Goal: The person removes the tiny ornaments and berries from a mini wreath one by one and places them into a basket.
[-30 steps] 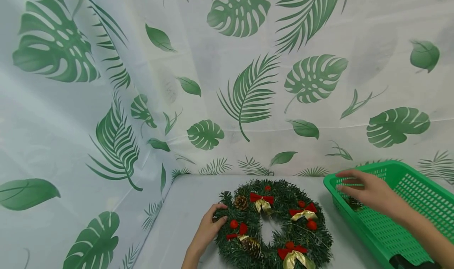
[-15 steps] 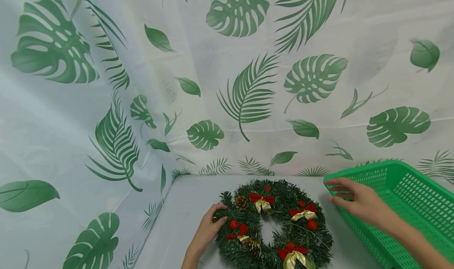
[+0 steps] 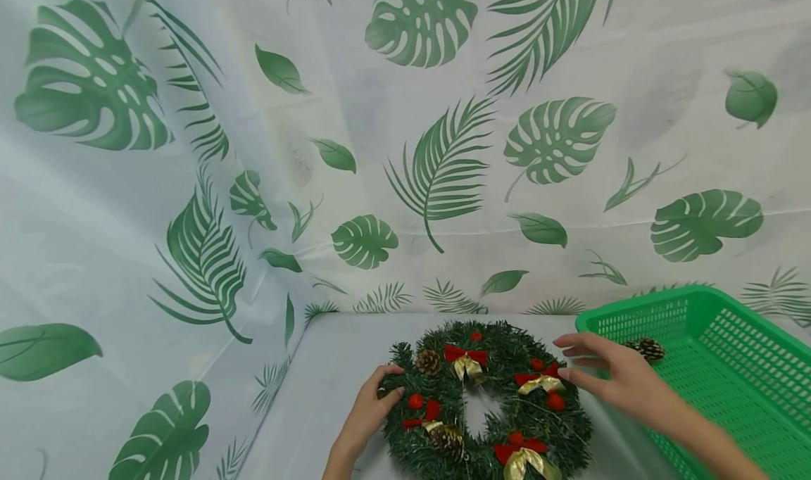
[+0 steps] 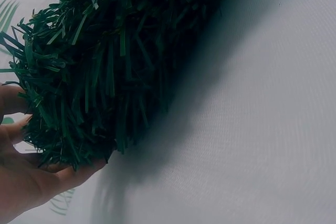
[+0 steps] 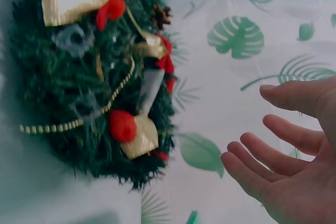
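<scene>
**Over the wreath: right hand back from the basket, empty**

Beside the green perforated plastic basket (image 3: pixel 728 367) my right hand (image 3: pixel 611 378) has come away from the rim it was reaching over a second ago and now hovers above the right edge of the round green tinsel wreath with red-and-gold bows (image 3: pixel 488 402). A brown pine cone (image 3: pixel 648 349) lies in the basket's near corner, in plain view now that the hand has left it; I read that as the cone being put down or passed over, with the work coming back to the wreath itself.

From the right wrist view, that hand (image 5: pixel 294 150) is spread, fingers long and slightly bent, palm turned toward the wreath (image 5: pixel 89 77), with nothing in it. It touches nothing that I can see.

My left hand (image 3: pixel 370 413) has not shifted: it grips the wreath's left rim, thumb on top and fingers tucked under the needles (image 4: pixel 100 72), steadying it flat on the pale grey table (image 3: pixel 336 367). The wreath sits where it was, just left of the basket, in front of the leaf-printed white backdrop (image 3: pixel 443 156).
</scene>
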Motion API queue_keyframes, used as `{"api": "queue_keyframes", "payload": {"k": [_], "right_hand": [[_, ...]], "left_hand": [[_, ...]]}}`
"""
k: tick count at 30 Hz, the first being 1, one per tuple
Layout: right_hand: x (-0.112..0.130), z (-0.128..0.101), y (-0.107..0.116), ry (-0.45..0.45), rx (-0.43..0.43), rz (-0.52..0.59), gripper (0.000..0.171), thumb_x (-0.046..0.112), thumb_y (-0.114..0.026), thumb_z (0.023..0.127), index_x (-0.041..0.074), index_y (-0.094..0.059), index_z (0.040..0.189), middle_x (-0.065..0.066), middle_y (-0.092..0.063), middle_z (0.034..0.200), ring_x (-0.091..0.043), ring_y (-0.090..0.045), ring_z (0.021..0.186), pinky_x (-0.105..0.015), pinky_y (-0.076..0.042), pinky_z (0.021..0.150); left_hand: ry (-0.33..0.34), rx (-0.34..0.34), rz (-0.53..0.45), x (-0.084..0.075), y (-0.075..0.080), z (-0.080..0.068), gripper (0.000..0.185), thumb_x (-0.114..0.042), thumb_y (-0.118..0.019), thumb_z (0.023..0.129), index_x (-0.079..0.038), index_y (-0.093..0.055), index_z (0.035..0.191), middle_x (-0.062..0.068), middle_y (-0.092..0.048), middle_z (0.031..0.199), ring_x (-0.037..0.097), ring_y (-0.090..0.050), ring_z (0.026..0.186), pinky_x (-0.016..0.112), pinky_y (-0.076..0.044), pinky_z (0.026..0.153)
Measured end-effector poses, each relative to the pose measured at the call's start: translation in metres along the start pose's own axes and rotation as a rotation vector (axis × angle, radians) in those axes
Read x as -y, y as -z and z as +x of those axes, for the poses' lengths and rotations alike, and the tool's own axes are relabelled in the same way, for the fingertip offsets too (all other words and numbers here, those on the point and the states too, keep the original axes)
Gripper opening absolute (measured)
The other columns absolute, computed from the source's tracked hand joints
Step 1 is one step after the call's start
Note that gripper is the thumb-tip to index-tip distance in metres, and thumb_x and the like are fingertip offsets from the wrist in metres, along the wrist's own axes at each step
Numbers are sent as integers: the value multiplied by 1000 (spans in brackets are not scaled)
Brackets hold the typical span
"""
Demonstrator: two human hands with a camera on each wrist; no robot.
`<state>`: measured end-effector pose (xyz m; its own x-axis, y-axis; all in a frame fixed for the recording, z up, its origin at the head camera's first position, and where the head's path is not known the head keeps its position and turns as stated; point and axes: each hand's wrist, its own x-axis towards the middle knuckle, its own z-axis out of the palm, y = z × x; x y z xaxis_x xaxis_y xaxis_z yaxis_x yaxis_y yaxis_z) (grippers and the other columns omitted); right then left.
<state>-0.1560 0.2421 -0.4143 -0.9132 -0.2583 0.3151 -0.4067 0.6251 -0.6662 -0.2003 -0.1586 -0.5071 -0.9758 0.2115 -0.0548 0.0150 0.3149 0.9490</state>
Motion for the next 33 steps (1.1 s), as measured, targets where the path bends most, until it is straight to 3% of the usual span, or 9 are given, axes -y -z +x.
{"api": "queue_keyframes", "payload": {"k": [7, 14, 26, 33], "right_hand": [[7, 0, -18, 127, -47, 36, 41, 5, -81, 85, 7, -67, 124, -9, -71, 114, 9, -64, 101, -23, -59, 80], [20, -5, -32, 91, 1, 92, 38, 14, -78, 91, 13, -66, 127, -5, -72, 116, 5, -66, 103, -27, -59, 81], [25, -11, -62, 227, 3, 137, 42, 7, -79, 89, 9, -63, 128, -11, -70, 116, 3, -67, 104, -27, -60, 79], [27, -13, -75, 213, 34, 158, 38, 11, -77, 92, 6, -64, 127, -13, -71, 116, 3, -66, 105, -27, -59, 79]], "left_hand": [[5, -7, 14, 0, 0, -1, 36, -19, -65, 100, -8, -60, 134, 19, -51, 149, 32, -56, 125, 44, -50, 89], [8, -7, -1, 0, -1, 0, 35, -19, -65, 101, -9, -59, 134, 20, -50, 150, 26, -59, 116, 41, -49, 84], [8, -13, -8, 5, 0, 2, 35, -19, -64, 101, -10, -59, 135, 20, -49, 151, 29, -59, 119, 44, -50, 85], [12, -7, -10, 2, 0, 2, 35, -19, -64, 102, -10, -59, 135, 19, -49, 151, 30, -57, 122, 45, -50, 87]]}}
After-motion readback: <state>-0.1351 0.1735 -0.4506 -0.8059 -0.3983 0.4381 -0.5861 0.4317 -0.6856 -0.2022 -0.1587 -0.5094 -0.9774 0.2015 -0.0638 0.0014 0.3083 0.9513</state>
